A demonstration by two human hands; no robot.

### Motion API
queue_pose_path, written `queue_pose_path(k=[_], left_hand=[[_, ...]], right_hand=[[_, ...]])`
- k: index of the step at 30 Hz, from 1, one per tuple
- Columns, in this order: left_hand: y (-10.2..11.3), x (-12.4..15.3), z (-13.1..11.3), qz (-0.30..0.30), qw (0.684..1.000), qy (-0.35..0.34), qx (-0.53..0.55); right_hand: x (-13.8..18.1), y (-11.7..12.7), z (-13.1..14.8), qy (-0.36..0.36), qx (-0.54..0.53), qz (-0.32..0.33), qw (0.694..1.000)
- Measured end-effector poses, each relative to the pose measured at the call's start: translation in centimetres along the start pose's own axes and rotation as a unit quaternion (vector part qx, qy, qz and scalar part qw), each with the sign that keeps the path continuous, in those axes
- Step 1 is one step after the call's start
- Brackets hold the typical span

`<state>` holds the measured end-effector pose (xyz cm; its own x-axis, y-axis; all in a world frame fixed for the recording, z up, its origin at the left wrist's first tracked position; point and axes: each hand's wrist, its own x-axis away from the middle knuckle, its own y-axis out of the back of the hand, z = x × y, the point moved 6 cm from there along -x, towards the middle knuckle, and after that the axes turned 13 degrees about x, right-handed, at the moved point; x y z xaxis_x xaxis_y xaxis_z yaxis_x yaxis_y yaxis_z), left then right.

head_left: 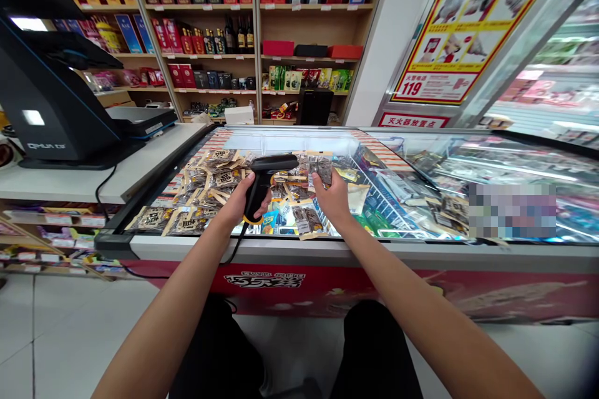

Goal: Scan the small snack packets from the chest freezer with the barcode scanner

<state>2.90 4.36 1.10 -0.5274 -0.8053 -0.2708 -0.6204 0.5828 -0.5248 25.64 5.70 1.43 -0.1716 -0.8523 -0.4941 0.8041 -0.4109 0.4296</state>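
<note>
- Shelves of boxed goods (201, 7) stand behind a glass-topped freezer (327, 248), whose flat lid gives us somewhere to lay things.
- Our left hand (242, 198) has its fingers wrapped round the handle of a black scanner (274, 163), nose turned right, apparently to face what we hold opposite.
- Our right hand (334, 196) pinches a small packet (321, 166) between thumb and fingers above the freezer's middle, probably low down to keep its front uncovered.
- Similar packets (219, 176) lie heaped toward the freezer's left end, perhaps keeping them within reach.
- The scanner's cable (238, 242) droops across the near edge, seemingly leaving slack.
</note>
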Motion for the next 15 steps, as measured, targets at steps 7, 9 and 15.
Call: queue_pose_path(k=[7,9,15], left_hand=[[0.7,-0.3,-1.2,-0.071,0.995,-0.076,-0.004],[0.7,-0.4,-1.2,-0.076,0.994,-0.077,-0.009],[1.0,-0.2,-1.1,-0.085,0.994,-0.074,-0.001]], right_hand=[[-3.1,1.5,2.2,-0.018,0.101,0.006,0.995],[-4.6,1.2,2.9,-0.044,0.134,0.037,0.989],[-6.4,-0.2,5.3,0.035,0.256,0.103,0.96]])
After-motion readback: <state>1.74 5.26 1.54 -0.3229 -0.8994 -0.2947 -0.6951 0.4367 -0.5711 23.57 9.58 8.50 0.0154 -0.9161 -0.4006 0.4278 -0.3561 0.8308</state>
